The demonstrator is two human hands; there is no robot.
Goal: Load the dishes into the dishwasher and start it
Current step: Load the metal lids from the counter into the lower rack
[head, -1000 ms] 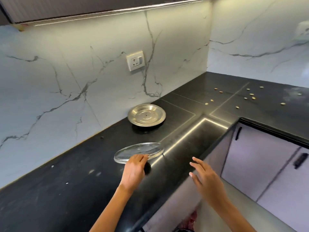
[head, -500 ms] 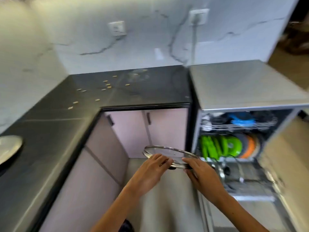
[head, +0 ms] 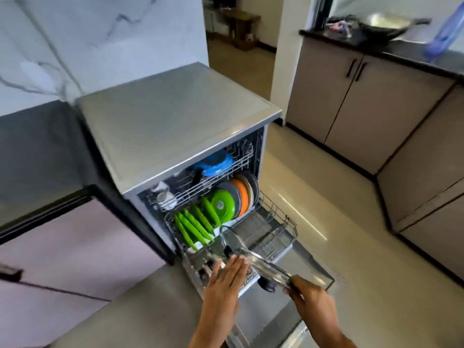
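Half a second earlier the round glass lid with a metal rim (head: 253,257) had been held flat between both hands in front of the cabinets; it was now tilted on edge over the near part of the pulled-out lower wire rack (head: 273,232) of the open steel-topped dishwasher (head: 175,116). The right hand (head: 311,297) pinched the lid's near rim, fingers curled round it, just beside the lid's dark knob (head: 268,285). The left hand (head: 227,280) lay with straight fingers flat against the lid's left face, steadying it rather than clasping it.

Farther back in the lower rack stood a row of green plates (head: 193,224) on edge, then a green round lid (head: 223,204), an orange plate (head: 241,197) and darker plates behind it. A blue bowl (head: 213,163) sat upturned in the upper wire rack (head: 200,187). The dishwasher door (head: 301,262) lay folded down below the hands.

To the left ran the black stone table (head: 37,151) under a white marbled wall (head: 88,41). To the far right, another black table (head: 391,50) over beige cabinets (head: 351,96) carried a steel wok (head: 384,23) and a blurred blue bottle (head: 442,33).
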